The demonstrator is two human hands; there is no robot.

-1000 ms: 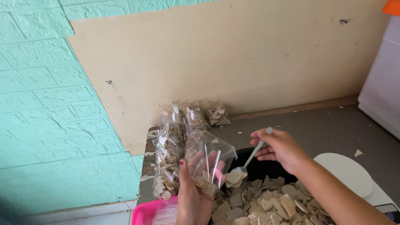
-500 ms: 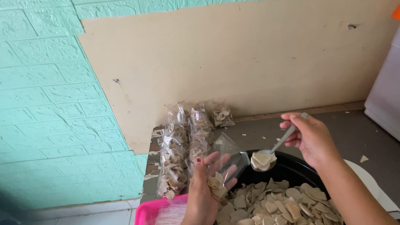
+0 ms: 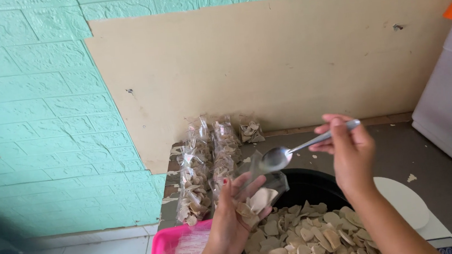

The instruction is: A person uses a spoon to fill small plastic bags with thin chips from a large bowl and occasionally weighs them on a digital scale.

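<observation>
Left hand (image 3: pixel 228 219) grips clear bag (image 3: pixel 258 187) of chips; right hand (image 3: pixel 351 151) fingers pinch spoon (image 3: pixel 293 151) at bag's 12 o'clock. Risk: chips spill if mouth sags.

filled clear packets (image 3: pixel 202 167) by beige board (image 3: pixel 264 63) | pink tray (image 3: pixel 166 252) | white scale (image 3: pixel 407 204)

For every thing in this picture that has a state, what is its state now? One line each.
left hand: holds the clear bag, mouth up.
clear bag: open, partly filled with chips.
right hand: holds the spoon by its handle.
spoon: bowl at the bag's mouth, looks empty.
black bowl: full of pale chips.
packed bags: filled, lying in rows by the wall.
</observation>
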